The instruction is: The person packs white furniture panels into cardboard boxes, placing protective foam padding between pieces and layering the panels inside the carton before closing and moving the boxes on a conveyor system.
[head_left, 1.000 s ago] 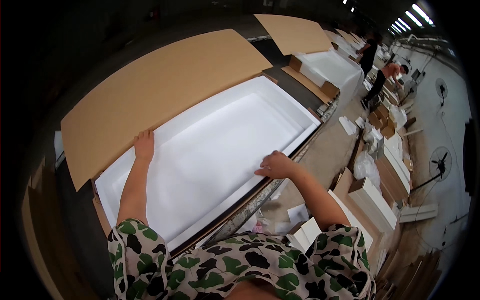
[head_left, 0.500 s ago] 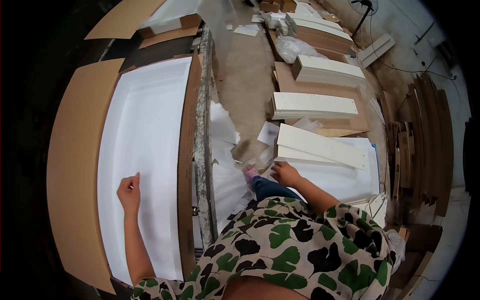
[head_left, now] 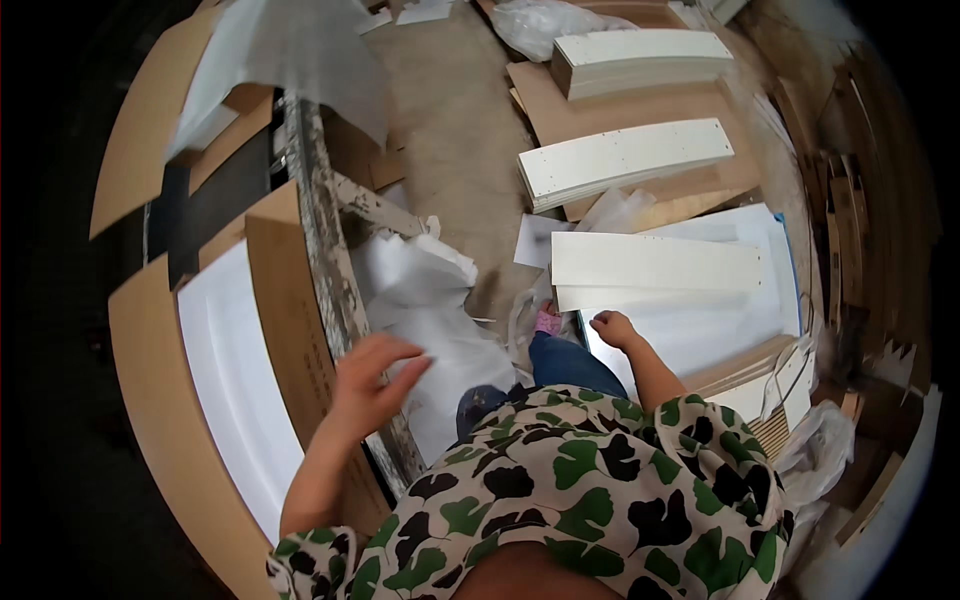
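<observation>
White boards (head_left: 655,262) at three o'clock, overlapping askew, just beyond the right hand (head_left: 614,328): grip curled, contents impossible to tell. Left hand (head_left: 372,385) at eight o'clock, thumb parted, empty, near the desk (head_left: 322,225) edge. Possible slide or scuffing from an off-centre pull.

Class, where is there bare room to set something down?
Bare: concrete floor between the peeling bench edge and the white board stacks; also a stretch of white sheet near the right hand, between loose white boards and cardboard strips. Crowded: the floor beside that edge, under crumpled white wrapping.
</observation>
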`<state>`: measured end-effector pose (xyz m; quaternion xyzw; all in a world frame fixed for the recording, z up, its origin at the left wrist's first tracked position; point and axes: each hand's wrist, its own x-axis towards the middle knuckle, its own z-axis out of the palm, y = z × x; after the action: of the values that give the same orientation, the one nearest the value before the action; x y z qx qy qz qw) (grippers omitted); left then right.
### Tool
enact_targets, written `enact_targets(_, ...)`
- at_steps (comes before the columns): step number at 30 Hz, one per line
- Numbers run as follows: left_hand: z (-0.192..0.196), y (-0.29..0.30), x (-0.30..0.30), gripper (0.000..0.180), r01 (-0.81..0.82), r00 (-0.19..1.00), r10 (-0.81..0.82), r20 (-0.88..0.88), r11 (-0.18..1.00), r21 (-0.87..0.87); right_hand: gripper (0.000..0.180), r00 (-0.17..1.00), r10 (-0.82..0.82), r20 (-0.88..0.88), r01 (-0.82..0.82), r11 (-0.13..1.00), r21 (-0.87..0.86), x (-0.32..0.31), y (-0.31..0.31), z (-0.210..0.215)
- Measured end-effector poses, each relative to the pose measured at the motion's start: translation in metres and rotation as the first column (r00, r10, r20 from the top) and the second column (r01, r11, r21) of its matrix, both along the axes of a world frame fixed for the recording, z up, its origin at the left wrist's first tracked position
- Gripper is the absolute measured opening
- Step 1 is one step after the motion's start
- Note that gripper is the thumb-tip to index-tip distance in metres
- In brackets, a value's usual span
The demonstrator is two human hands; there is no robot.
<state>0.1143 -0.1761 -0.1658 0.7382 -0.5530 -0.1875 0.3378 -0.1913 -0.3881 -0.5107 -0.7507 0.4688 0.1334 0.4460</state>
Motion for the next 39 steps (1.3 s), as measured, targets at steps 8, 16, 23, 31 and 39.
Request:
enact_targets(8,-0.276,-0.219,0.002,0.023,0.385,0.922,-0.341,-0.182,0.782,0.491,0.034,0.526,-0.829,-0.191,0.758,0.355,0.547,-0.025,-0.037,-0.072)
enact_targets(16,-0.524,-0.334,-0.028,0.035,0.449,0.834,-0.548,-0.072,0.597,0.665,0.051,0.201,-0.92,-0.337,0.845,-0.011,0.535,0.0,-0.053,-0.18)
enact_targets(23,-0.629,-0.38,-0.067,0.045,0.492,0.865,-0.44,-0.24,0.653,0.575,0.061,-0.31,-0.89,-0.335,0.845,-0.42,0.332,0.009,-0.079,-0.271)
enact_targets(31,-0.586,-0.389,-0.079,0.05,0.482,0.875,-0.357,-0.326,0.702,0.524,0.062,-0.744,-0.648,-0.162,0.533,-0.722,0.44,0.044,-0.142,-0.23)
enact_targets(39,-0.526,-0.439,-0.016,0.052,0.387,0.917,-0.281,-0.284,0.804,0.452,0.063,-0.724,-0.685,0.084,0.653,-0.641,0.403,0.107,-0.205,-0.172)
